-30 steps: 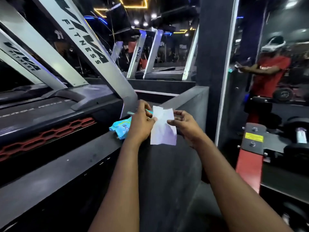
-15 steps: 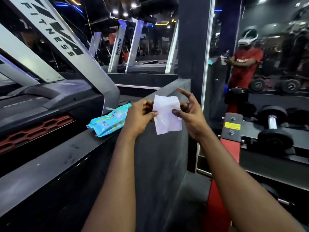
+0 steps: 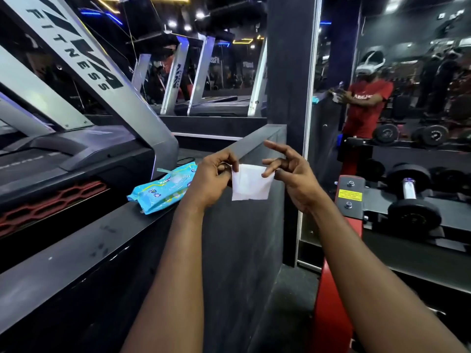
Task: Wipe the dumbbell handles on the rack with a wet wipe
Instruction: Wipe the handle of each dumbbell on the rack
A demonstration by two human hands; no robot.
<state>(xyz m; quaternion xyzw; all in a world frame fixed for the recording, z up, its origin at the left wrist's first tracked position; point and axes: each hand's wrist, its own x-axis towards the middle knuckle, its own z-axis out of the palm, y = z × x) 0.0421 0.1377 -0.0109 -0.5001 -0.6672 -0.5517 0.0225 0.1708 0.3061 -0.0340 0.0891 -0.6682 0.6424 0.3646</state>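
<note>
Head view: the wipe (image 3: pixel 251 184) hangs as a small white square between the two hands, in the air above the far part of a dark ledge (image 3: pixel 76 250). The left hand (image 3: pixel 211 179) pinches its upper left corner. Thumb and curled fingertips are closed on the edge, and the rest of the sheet drops free below them. The right hand (image 3: pixel 298 182) pinches the upper right corner between the thumb and a bent finger. Its index finger (image 3: pixel 276 149) sticks up, clear of the sheet, and how the remaining fingers lie behind the wipe cannot be told. The lower edge of the wipe touches neither hand. Both forearms reach in from the bottom of the picture.

Left of the left hand, a blue pack (image 3: pixel 163 192) of wipes lies on the ledge close to the wrist; whether they touch cannot be told. Behind the ledge stands a treadmill (image 3: pixel 89 149) with a grey slanted upright.

To the right, well apart from the wipe, a dumbbell (image 3: pixel 413 215) lies on the rack (image 3: pixel 350 197), its shiny handle (image 3: pixel 408 189) between two black heads. More dumbbells sit beside it in shadow. A mirror (image 3: pixel 407 47) behind the rack shows a person in a red shirt.
</note>
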